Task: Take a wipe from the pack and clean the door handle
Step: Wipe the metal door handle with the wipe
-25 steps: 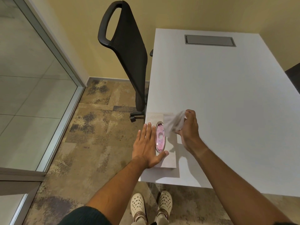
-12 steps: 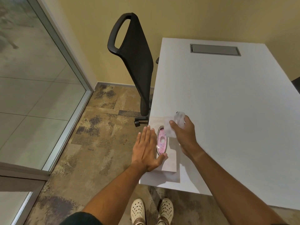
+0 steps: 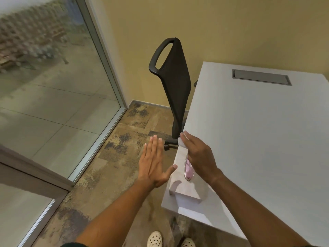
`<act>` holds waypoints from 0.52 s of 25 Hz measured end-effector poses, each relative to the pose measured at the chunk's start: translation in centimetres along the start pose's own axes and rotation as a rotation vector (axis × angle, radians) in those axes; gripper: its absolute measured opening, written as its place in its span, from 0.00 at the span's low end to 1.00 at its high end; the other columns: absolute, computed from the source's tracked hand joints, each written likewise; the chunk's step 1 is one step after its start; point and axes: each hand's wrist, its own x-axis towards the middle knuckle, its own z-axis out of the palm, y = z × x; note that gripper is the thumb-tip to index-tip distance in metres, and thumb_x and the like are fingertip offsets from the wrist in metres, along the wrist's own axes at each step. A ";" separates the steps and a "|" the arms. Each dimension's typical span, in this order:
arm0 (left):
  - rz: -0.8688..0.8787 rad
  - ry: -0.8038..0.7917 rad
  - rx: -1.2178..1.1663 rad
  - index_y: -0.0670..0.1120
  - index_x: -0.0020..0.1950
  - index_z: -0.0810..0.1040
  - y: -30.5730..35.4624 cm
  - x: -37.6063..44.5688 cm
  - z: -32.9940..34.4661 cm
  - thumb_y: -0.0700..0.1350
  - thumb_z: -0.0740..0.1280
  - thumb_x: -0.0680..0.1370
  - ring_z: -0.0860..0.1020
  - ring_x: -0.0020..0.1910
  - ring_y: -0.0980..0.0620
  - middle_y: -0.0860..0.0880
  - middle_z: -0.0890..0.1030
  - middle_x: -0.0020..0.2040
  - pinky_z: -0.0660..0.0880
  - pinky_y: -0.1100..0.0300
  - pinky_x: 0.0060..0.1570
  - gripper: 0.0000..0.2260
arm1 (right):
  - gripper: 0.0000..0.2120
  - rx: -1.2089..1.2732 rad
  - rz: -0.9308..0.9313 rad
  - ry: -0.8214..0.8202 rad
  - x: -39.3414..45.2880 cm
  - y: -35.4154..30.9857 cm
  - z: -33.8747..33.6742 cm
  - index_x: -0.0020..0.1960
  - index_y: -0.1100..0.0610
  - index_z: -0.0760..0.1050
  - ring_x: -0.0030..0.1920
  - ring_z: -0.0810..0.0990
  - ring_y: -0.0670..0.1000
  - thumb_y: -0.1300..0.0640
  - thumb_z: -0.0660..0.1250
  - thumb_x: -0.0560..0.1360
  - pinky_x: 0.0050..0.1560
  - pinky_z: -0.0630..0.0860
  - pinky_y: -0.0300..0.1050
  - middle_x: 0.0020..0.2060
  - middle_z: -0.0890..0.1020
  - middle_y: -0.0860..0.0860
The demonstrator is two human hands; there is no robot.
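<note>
Wipe (image 3: pixel 182 140): white, crumpled, clamped in fingers of right hand (image 3: pixel 199 155), only a small bunch showing beyond the fingertips, over the far end of the pack. Right hand curled closed around it, back of hand toward camera, poised above wipe pack (image 3: pixel 179 177) and hiding part of the pack's top. Wipe pack: pale, flat, rectangular, lying at near left corner of white table (image 3: pixel 258 139), along the left edge; oval pink lid (image 3: pixel 189 171) with silvery rim on top, partly covered by right hand; open or closed, cannot tell. Left hand (image 3: pixel 154 164): flat, fingers extended and together, holding nothing, palm down, beside the table edge over the floor, thumb tip just beside the pack's left side; contact cannot be confirmed. Black chair (image 3: pixel 173 84): backrest upright against table's left edge, beyond both hands. Glass partition (image 3: pixel 53 86) with metal frame at left. Patterned brown carpet (image 3: pixel 110 157) underfoot; light perforated shoes (image 3: pixel 154 238) at bottom edge. Grey recessed panel (image 3: pixel 260 77) at table's far side. Door handle: not identifiable in view.
</note>
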 end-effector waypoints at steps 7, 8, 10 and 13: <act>-0.159 0.107 0.010 0.43 0.75 0.23 -5.5 -4.0 -2.8 0.75 0.32 0.71 0.26 0.77 0.45 0.41 0.25 0.77 0.34 0.46 0.78 0.47 | 0.27 0.056 -0.240 -0.010 3.0 -5.5 1.5 0.63 0.68 0.77 0.53 0.84 0.60 0.70 0.78 0.65 0.53 0.78 0.45 0.58 0.82 0.63; -0.182 0.127 0.010 0.42 0.76 0.25 -6.6 -4.7 -3.2 0.75 0.32 0.71 0.27 0.77 0.45 0.41 0.26 0.77 0.34 0.46 0.78 0.47 | 0.26 0.075 -0.265 -0.022 3.6 -6.5 1.9 0.63 0.68 0.76 0.54 0.84 0.60 0.70 0.77 0.66 0.55 0.76 0.45 0.58 0.82 0.64; -0.230 0.174 0.012 0.42 0.78 0.28 -8.9 -6.2 -3.9 0.75 0.34 0.72 0.27 0.77 0.45 0.41 0.27 0.78 0.35 0.46 0.78 0.47 | 0.25 0.117 -0.308 -0.043 4.6 -9.0 2.6 0.64 0.68 0.76 0.56 0.83 0.60 0.70 0.76 0.68 0.56 0.76 0.45 0.59 0.81 0.64; -0.309 0.252 0.009 0.42 0.80 0.31 -13.0 -9.0 -4.9 0.75 0.39 0.74 0.28 0.78 0.46 0.41 0.29 0.79 0.35 0.46 0.78 0.48 | 0.24 0.161 -0.385 -0.050 6.1 -13.8 3.6 0.65 0.68 0.74 0.57 0.82 0.61 0.71 0.73 0.70 0.57 0.78 0.48 0.60 0.80 0.65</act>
